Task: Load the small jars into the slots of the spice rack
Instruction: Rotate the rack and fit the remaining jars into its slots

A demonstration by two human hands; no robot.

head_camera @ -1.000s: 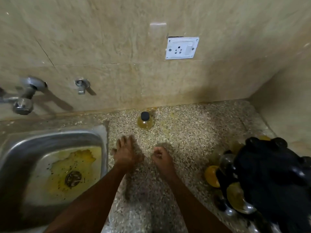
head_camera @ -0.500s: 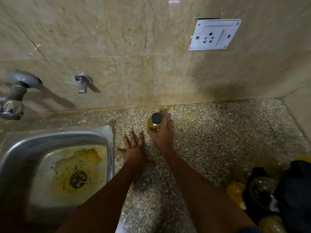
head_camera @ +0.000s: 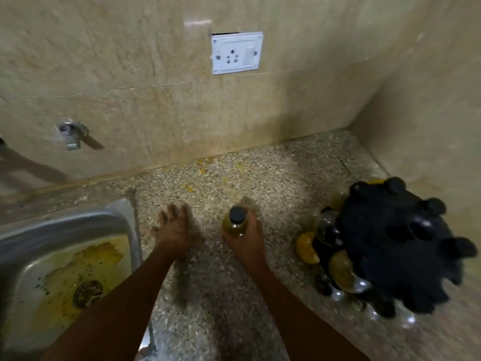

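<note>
My right hand [head_camera: 248, 242] grips a small glass jar [head_camera: 235, 223] with a black cap and yellowish contents, held upright just above the speckled counter [head_camera: 273, 178]. My left hand [head_camera: 173, 226] lies flat on the counter, fingers spread, between the sink and the jar. At the right stands a black round spice rack [head_camera: 390, 246] seen from above, with several black-capped jars in its slots. Some jars with yellow or clear contents [head_camera: 338, 269] show along its left side.
A steel sink [head_camera: 125, 225] with yellow stains fills the lower left. A tap fitting [head_camera: 71, 134] sticks out of the tiled wall, and a white socket [head_camera: 236, 53] sits higher up. A side wall [head_camera: 429, 113] closes the counter at the right.
My right hand reached to the jar near the back wall, closed on it and has brought it nearer to me and toward the rack. My left hand stayed flat on the counter.
</note>
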